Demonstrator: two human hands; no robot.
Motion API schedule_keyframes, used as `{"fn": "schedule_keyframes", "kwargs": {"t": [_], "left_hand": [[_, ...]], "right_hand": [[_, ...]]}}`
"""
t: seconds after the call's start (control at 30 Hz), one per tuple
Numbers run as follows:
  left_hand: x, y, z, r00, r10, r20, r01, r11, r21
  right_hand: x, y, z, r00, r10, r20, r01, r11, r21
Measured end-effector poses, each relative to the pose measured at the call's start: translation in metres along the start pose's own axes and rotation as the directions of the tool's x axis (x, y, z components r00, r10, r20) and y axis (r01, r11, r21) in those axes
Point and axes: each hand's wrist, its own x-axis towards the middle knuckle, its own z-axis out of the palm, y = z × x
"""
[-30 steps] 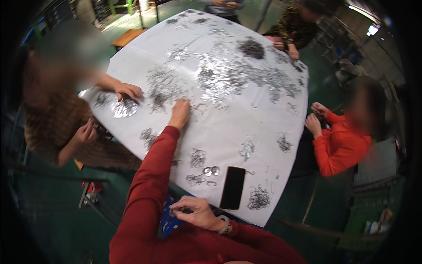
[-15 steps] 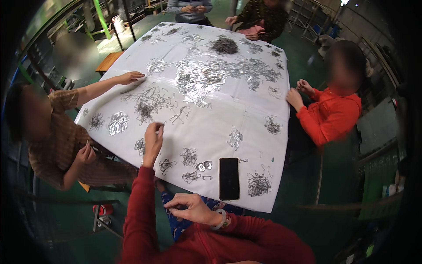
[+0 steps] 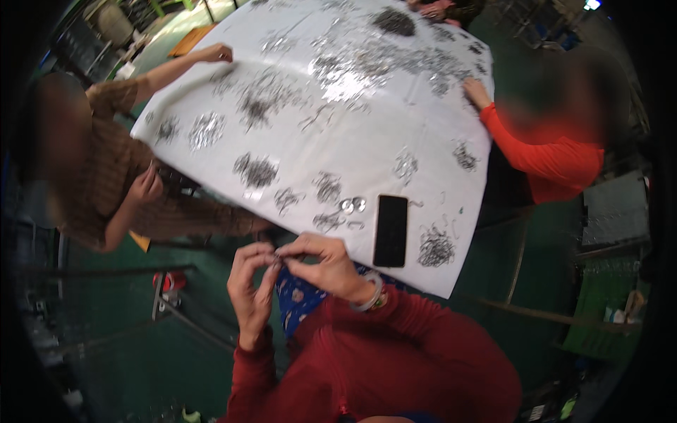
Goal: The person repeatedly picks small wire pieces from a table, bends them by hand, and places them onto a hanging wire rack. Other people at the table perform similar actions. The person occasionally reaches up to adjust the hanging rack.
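My left hand and my right hand meet fingertip to fingertip over my lap, in front of the table's near edge. Both are closed in a pinch; the small thing between them is too tiny and blurred to name. Nearest to them on the white-covered table lie loose piles of bent wire hooks, among them a small pile and a denser pile. Two round metal pieces sit beside another hook pile. A black phone lies flat to the right of them.
Beyond the phone is a heap of hooks. Shiny flat metal pieces spread over the table's far middle, near a dark heap. A person in brown sits at left, another in orange-red at right, each reaching onto the table.
My left hand has come back from above the table to meet my right hand's fingertips. The view has shifted, so the table appears higher. The right-hand person's arm now reaches farther onto the table.
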Motion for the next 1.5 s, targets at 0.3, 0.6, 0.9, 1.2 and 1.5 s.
{"fn": "schedule_keyframes", "kwargs": {"t": [0.3,0.6,0.9,1.2,1.5], "left_hand": [[-0.008,-0.008,0.018,0.979,-0.114,-0.167,0.048,0.934,-0.355],[-0.008,-0.015,0.011,0.982,-0.103,-0.160,0.041,0.937,-0.347],[-0.008,-0.024,0.014,0.985,-0.057,-0.162,0.004,0.951,-0.309],[-0.005,-0.043,0.019,0.998,0.000,-0.059,-0.008,0.991,-0.130],[-0.012,-0.046,0.016,0.999,0.033,0.007,-0.032,0.996,-0.082]], "right_hand": [[0.006,-0.013,0.002,0.988,-0.154,0.027,0.156,0.980,-0.125],[0.057,0.042,-0.186,0.944,-0.043,-0.328,-0.212,0.683,-0.699],[0.069,0.107,-0.249,0.985,0.052,-0.167,-0.175,0.340,-0.924],[0.044,0.022,-0.088,0.994,0.112,0.014,-0.099,0.925,-0.368],[0.017,-0.014,-0.020,0.992,0.010,0.129,0.008,0.990,-0.139]]}}
